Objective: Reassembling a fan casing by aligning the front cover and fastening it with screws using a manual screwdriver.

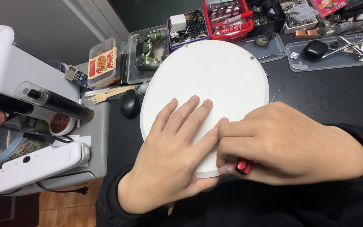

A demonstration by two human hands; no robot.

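Head view: a white, oval, flat plastic panel (209,80) lies on the dark worktable (328,92), near edge toward the person. The left hand (171,155) rests flat on the panel, fingers spread, holding nothing. The right hand (282,143) is closed around a red-and-black tool handle (243,165) at the panel's near edge; its tip is hidden. A black computer mouse (130,104) sits just left of the panel.
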